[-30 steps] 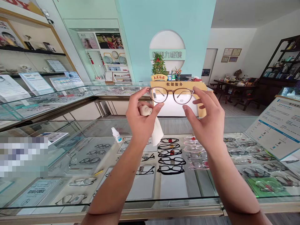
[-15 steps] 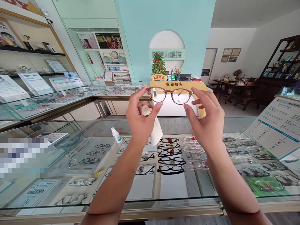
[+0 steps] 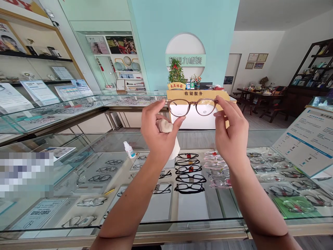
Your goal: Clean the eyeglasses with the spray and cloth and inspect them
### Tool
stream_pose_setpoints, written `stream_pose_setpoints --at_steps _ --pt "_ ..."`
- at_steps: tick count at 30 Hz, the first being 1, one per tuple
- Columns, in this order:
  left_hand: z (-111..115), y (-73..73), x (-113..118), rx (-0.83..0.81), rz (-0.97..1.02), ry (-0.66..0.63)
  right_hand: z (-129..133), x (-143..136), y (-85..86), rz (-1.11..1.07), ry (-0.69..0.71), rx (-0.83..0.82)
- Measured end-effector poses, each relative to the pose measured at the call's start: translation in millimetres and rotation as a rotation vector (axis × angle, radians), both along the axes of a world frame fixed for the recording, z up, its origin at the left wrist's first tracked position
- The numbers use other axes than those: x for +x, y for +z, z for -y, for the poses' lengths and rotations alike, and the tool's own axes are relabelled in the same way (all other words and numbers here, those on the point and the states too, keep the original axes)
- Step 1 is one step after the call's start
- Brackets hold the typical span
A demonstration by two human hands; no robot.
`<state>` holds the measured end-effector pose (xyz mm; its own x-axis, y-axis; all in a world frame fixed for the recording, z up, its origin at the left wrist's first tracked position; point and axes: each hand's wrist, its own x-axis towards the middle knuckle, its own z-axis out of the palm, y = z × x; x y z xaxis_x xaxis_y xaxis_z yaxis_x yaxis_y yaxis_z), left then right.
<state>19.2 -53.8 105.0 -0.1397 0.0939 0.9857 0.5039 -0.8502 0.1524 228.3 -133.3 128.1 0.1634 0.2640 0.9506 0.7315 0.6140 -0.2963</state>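
Observation:
A pair of brown-framed glasses [image 3: 193,103] is held up in front of me, its two round lenses facing my view. My left hand [image 3: 159,130] grips the frame's left end between finger and thumb, and a cream cloth [image 3: 175,149] is bunched in its palm and hangs below. At the frame's right end, my right hand [image 3: 231,130] pinches the corner near the hinge. Below them, a column of black-framed glasses [image 3: 190,178] lies on the display. A small white bottle [image 3: 129,150] stands on the glass left of my left forearm.
The glass counter [image 3: 205,219] spans the front, with many more glasses inside. A printed sign [image 3: 307,139] leans at the right. Beyond stands a wooden-fronted cashier desk [image 3: 171,94] with a potted plant [image 3: 176,72]. A yellow pen-like item [image 3: 109,191] lies at the left.
The glasses have shifted slightly right and turned a little. My left hand has moved right with the cloth. The right thumb has drawn back from the lens's lower edge.

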Motion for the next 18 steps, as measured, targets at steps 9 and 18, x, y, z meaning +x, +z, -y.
stream_pose_setpoints --at_steps 9,18 --pt "-1.6 -1.1 -1.1 -0.001 -0.008 -0.013 1.2 0.8 -0.3 -0.001 0.028 -0.016" --pt "2.0 0.1 -0.1 -0.018 0.013 -0.048 -2.1 1.1 -1.3 -0.009 0.020 -0.015"
